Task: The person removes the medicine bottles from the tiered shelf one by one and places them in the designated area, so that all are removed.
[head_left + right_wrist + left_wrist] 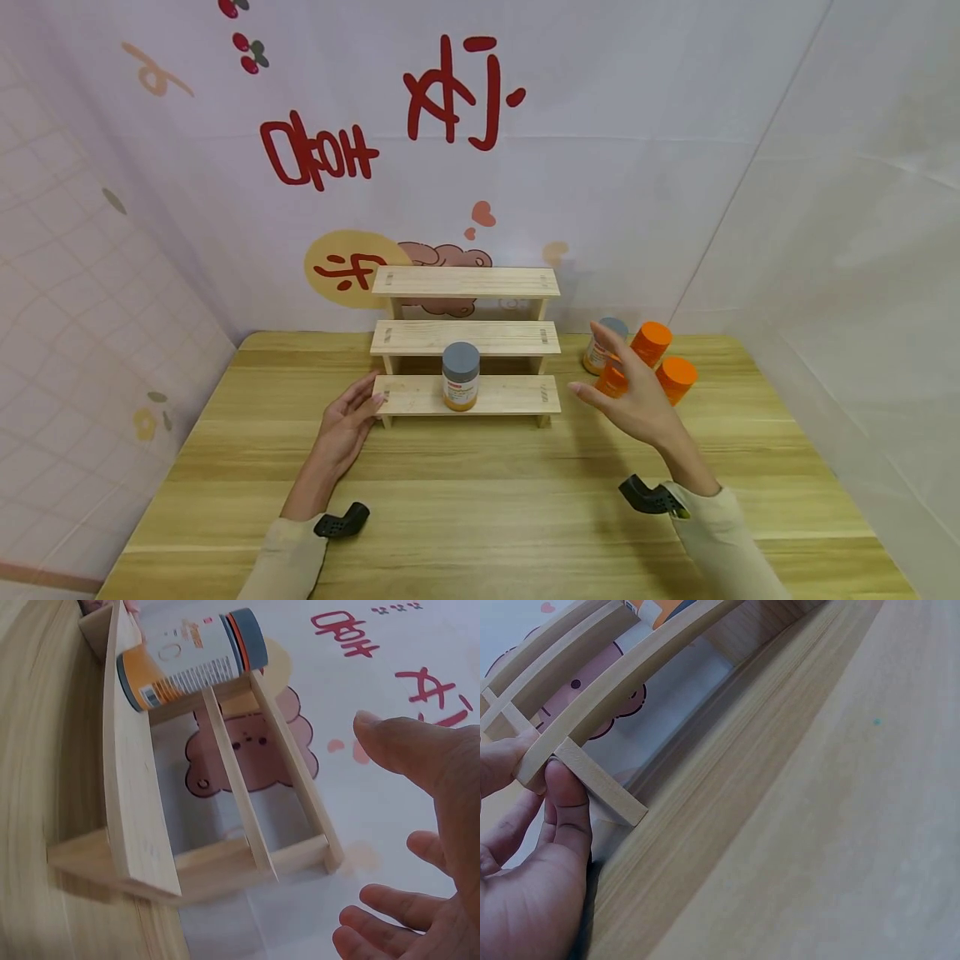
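A three-step wooden shelf [420, 395] stands against the back of the table. On its lowest step sits an upright jar [461, 385] with a grey lid, a white label and an orange base. My left hand [347, 427] grips the left end of that step, thumb and fingers pinching the board's end in the left wrist view. To the right of the shelf, my right hand [637, 402] is held up with its fingers spread and nothing in its grasp. It overlaps a group of jars in the head view, partly hiding an orange one [611, 383].
Behind and beside my right hand stand another grey-lidded jar [612, 327] and two more orange ones, one at the back [652, 337] and one to the right [678, 375]. A printed white cloth [637, 167] hangs behind the wooden table [465, 508].
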Demonstrator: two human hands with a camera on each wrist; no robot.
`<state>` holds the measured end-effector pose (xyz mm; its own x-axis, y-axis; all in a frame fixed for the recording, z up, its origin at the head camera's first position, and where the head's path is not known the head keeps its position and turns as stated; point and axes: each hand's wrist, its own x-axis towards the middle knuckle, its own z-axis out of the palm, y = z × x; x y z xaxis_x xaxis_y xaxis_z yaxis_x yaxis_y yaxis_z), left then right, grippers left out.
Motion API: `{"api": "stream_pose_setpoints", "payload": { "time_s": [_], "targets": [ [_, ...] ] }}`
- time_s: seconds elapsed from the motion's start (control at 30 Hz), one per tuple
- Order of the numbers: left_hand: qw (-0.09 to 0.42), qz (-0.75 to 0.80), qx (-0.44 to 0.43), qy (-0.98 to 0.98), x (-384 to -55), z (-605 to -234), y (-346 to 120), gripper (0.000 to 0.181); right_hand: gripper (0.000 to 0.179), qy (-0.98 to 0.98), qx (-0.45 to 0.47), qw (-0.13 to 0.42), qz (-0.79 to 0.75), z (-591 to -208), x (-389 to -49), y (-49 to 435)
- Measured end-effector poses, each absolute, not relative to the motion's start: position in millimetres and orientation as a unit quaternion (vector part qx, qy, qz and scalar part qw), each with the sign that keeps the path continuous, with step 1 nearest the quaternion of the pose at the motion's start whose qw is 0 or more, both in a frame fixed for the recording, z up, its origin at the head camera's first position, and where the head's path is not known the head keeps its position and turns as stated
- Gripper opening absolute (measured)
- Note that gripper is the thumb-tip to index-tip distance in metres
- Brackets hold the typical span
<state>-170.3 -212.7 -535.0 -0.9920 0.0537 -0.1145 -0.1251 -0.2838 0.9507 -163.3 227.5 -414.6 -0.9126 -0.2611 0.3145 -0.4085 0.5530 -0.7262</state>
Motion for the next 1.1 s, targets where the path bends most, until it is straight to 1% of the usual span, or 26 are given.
{"api": "stream_pose_setpoints", "payload": {
  "time_s": [0.47,0.83,1.1],
  "targets": [
    [0.06,0.796,-0.035,0.601,-169.1,-532.2,-212.3,0.067,0.091,-0.856,0.216,0.032,0.469,-426.7,-172.2,176.5],
    [0.06,0.798,-0.042,0.598,-169.3,-531.7,-211.4,0.065,0.086,-0.84,0.243,0.007,0.486,-437.9,-171.5,146.7],
    [0.059,0.794,-0.034,0.604,-169.3,-532.1,-211.8,0.065,0.083,-0.824,0.235,-0.027,0.516,-446.3,-173.7,130.8]
  ]
}}
